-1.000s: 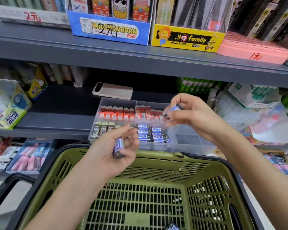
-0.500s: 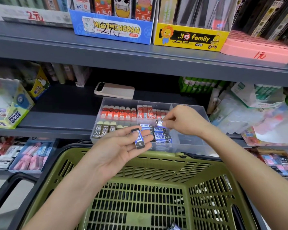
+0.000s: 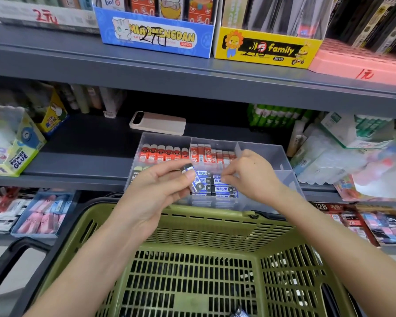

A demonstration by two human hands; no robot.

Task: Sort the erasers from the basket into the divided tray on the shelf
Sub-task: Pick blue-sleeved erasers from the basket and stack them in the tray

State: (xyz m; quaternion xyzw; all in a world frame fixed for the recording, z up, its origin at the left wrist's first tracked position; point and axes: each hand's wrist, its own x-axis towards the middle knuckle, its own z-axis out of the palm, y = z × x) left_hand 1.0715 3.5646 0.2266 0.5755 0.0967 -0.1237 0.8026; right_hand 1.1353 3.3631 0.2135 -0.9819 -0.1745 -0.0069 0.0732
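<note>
The green basket [image 3: 215, 217] sat nearest, just in front of the tray [image 3: 274, 154]. Above its far rim, the left hand [image 3: 156, 193] pinched a blue-and-black eraser [image 3: 193, 179] between thumb and curled fingers, tilted, over the tray's front edge. Beside it, the right hand [image 3: 249, 177] reached into the tray with its fingers bent down onto the blue erasers [image 3: 224, 189] in the front middle compartment. I could not tell whether it gripped one. Red erasers [image 3: 164, 153] filled the tray's back left compartment. The tray stood on the shelf [image 3: 89, 161], with a phone [image 3: 158, 122] lying just behind it.

Half a second earlier, the left hand had held its eraser lower, resting on looser fingers in front of the tray. The right hand had pinched an eraser above the blue rows, and had since sunk onto them.
</note>
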